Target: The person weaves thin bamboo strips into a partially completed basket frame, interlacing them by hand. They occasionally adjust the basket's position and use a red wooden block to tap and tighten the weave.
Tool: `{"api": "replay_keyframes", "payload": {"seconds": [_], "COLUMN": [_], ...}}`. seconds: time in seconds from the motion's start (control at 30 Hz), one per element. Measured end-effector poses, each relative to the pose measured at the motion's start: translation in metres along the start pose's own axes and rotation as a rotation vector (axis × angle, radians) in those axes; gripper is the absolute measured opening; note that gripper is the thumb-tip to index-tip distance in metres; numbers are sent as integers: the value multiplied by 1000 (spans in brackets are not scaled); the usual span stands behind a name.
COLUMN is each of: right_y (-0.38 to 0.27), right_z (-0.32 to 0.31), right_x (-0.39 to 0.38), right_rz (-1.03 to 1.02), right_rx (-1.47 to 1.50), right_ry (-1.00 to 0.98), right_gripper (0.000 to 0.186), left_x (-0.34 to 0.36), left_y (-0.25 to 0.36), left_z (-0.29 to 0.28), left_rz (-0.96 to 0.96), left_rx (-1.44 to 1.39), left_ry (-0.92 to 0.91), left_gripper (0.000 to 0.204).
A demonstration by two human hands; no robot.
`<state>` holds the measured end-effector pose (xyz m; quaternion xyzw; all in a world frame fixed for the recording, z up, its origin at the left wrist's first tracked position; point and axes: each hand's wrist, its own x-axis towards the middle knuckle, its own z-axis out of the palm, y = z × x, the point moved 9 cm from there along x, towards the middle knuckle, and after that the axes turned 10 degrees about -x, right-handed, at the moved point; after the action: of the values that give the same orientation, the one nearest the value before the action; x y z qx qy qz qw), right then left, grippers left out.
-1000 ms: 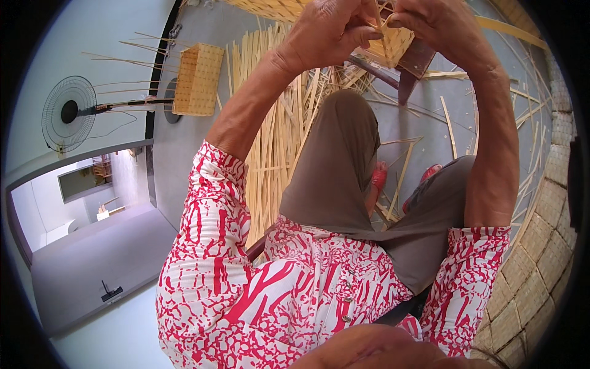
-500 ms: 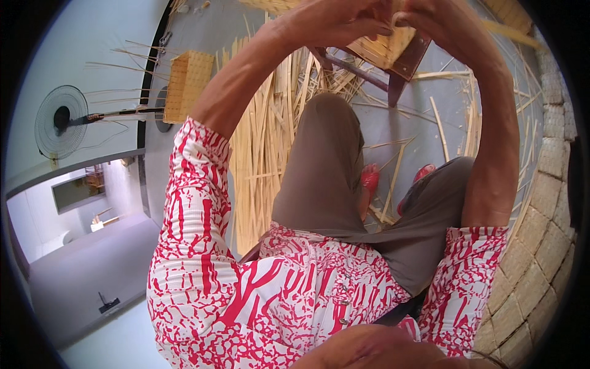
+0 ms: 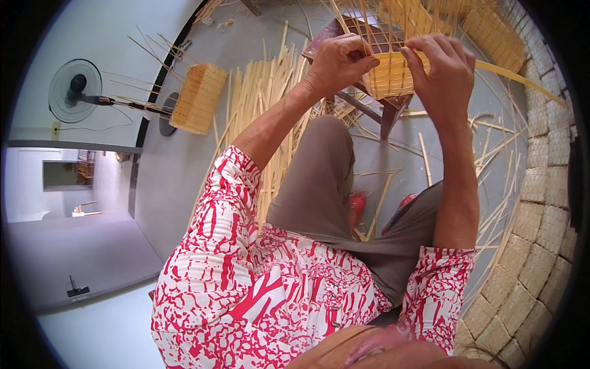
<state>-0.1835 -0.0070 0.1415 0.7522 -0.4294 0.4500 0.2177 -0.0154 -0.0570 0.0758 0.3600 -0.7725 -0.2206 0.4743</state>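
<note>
A partly woven yellow basket (image 3: 389,79), with thin strands standing up from it, sits on a reddish-brown wooden stool (image 3: 323,38). My left hand (image 3: 343,64) pinches at the basket's upper left edge, where a flat yellow strip runs across. At the upper right, my right hand (image 3: 441,74) has its thumb and curled fingers on that same strip (image 3: 515,76), whose long tail arcs out to the right. Exactly what lies under the fingertips of each hand is partly hidden.
A woven basket with loose strands (image 3: 198,98) stands at left near a standing fan (image 3: 75,91). Long pale strips (image 3: 267,104) lie heaped on the grey floor (image 3: 160,197). Stacked woven pieces (image 3: 530,227) line the right side. More yellow weaving (image 3: 491,34) is behind the stool, and a doorway opens at left.
Both hands and the basket now appear lower in the picture, with more of the standing strands and stool showing above them. The camera's view has shifted; the fingers have straightened slightly along the basket's edge.
</note>
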Motion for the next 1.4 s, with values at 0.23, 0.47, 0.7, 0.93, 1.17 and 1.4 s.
{"api": "replay_keyframes", "payload": {"seconds": [0.23, 0.47, 0.7, 0.93, 1.17, 1.4], "right_y": [81, 97, 20, 43, 49, 82], "right_z": [91, 94, 77, 57, 42, 37], "right_x": [-102, -87, -30, -37, -34, -48], "right_rz": [959, 1103, 653, 656, 719, 853], "right_rx": [859, 2019, 1244, 1058, 840, 853], "right_ry": [-444, -157, -477, -210, -128, -30], "right_gripper": [21, 28, 35, 27, 23, 23], "left_x": [-3, -2, -7, -5, -8, -7], "left_y": [-15, -10, -12, -7, -8, -5], "left_z": [11, 22, 24, 29, 29, 29], "left_rz": [25, 189, 245, 227, 189, 171], "left_rx": [-62, -132, -73, -43, -60, -99], "left_ry": [-11, 8, 26, -12, -23, -14], "left_gripper": [16, 15, 18, 16, 16, 14]}}
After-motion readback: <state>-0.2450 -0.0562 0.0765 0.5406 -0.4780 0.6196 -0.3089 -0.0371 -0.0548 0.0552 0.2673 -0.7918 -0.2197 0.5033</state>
